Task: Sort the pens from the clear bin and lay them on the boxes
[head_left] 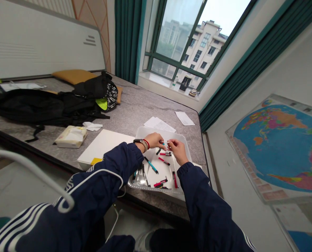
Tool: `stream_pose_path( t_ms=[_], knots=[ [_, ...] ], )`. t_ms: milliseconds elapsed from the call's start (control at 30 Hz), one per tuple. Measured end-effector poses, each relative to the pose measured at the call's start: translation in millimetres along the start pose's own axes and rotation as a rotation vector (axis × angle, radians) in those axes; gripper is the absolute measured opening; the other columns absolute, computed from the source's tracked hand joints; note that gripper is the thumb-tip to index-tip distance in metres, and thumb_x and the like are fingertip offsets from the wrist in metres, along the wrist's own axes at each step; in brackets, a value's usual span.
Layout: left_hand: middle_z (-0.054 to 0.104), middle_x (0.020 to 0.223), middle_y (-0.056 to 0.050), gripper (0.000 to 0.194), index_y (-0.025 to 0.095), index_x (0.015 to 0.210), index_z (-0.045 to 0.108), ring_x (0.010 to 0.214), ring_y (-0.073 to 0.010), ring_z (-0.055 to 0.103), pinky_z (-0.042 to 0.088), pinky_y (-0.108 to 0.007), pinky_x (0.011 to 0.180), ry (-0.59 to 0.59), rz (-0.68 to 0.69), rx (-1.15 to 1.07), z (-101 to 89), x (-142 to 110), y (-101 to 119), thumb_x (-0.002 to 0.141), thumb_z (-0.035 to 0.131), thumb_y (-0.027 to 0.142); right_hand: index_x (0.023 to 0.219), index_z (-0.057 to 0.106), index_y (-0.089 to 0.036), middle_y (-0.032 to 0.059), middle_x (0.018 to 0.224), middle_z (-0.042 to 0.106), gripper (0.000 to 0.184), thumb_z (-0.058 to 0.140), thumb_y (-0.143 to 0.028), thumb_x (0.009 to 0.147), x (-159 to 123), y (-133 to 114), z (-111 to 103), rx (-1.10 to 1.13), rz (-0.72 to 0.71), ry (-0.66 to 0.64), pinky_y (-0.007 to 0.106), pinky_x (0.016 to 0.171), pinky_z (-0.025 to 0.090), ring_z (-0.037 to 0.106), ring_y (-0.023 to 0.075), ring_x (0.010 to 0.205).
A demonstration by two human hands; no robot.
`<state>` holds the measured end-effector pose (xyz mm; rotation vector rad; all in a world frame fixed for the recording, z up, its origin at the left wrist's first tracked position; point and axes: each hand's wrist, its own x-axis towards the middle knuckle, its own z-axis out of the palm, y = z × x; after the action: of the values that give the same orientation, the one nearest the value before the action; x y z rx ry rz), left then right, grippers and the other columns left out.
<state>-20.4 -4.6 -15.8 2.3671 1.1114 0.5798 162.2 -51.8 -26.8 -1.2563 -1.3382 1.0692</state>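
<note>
Teal pen: in the clear tray, below and slightly left of the left hand, which is the nearer one; long axis slants from upper left to lower right.
Left hand: fingertips together, pinching the left end of a thin white piece; a teal bit shows at the fingers.
Thin white piece: above the tray, bridging both hands, long axis roughly left to right, neither hand clearly nearer.
Right hand: fingertips together on the piece's right end, facing the left hand.
</note>
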Motion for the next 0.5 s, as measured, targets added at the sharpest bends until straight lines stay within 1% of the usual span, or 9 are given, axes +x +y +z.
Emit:
stream_pose_path(
  t_ms=[200, 333, 500],
  knots=[
    [0.063, 0.056, -0.005, 0.052, 0.019, 0.067, 0.074, 0.052, -0.0143, 0.049, 0.027, -0.027, 0.053, -0.018, -0.02, 0.067, 0.2, -0.3, 3.2, 0.066, 0.067, 0.071, 0.083, 0.069, -0.014, 0.0, 0.065, 0.065, 0.035, 0.073, -0.046, 0.07, -1.0, 1.4, 0.6, -0.051, -0.019, -0.039, 0.024, 0.055, 0.052, 0.059, 0.0116, 0.057],
    [0.064, 0.059, -0.006, 0.055, 0.02, 0.068, 0.074, 0.055, -0.0158, 0.052, 0.028, -0.027, 0.053, -0.015, -0.022, 0.106, 0.0, -0.4, 4.3, 0.065, 0.067, 0.073, 0.082, 0.07, -0.014, 0.0004, 0.063, 0.065, 0.033, 0.073, -0.045, 0.071, -2.6, 0.3, 2.0, -0.057, -0.036, -0.043, 0.024, 0.053, 0.05, 0.059, 0.0117, 0.055],
    [0.067, 0.063, -0.006, 0.058, 0.02, 0.07, 0.074, 0.059, -0.0174, 0.056, 0.028, -0.026, 0.054, -0.02, -0.017, 0.15, -0.1, 0.1, 4.2, 0.066, 0.063, 0.077, 0.085, 0.074, -0.012, 0.0025, 0.062, 0.066, 0.039, 0.074, -0.048, 0.07, -3.4, -0.3, 1.9, -0.124, -0.061, -0.088, 0.025, 0.052, 0.049, 0.056, 0.0122, 0.054]
  ],
)
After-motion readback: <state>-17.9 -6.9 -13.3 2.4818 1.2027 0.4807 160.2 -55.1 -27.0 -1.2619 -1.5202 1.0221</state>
